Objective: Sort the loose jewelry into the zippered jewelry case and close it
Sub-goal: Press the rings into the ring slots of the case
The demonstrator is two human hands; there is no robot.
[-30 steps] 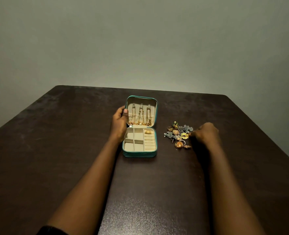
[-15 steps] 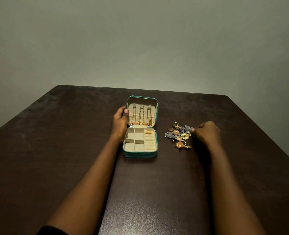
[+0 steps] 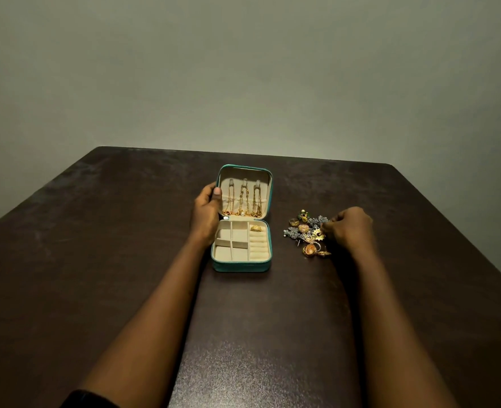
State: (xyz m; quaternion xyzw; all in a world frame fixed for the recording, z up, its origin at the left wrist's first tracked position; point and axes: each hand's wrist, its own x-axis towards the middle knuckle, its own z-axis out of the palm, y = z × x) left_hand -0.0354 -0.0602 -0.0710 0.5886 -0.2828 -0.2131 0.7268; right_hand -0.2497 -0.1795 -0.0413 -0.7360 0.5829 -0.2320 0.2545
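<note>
A teal zippered jewelry case (image 3: 241,265) lies open on the dark table, its beige lid standing up with three gold chains (image 3: 245,201) hanging inside. One gold ring (image 3: 256,228) sits in the top ring roll of the base. My left hand (image 3: 206,212) grips the lid's left edge, thumb on the inner face. To the right lies a pile of loose jewelry (image 3: 307,234): gold, silver and green pieces. My right hand (image 3: 350,228) is curled at the pile's right side, fingertips among the pieces; whether it pinches one is hidden.
The dark brown table (image 3: 125,260) stretches wide around the case, with its far edge against a plain grey wall (image 3: 243,69) and its right edge slanting toward me.
My right hand has shifted slightly toward the pile, its fingertips now reaching into the pieces. My left hand and the case have stayed still.
</note>
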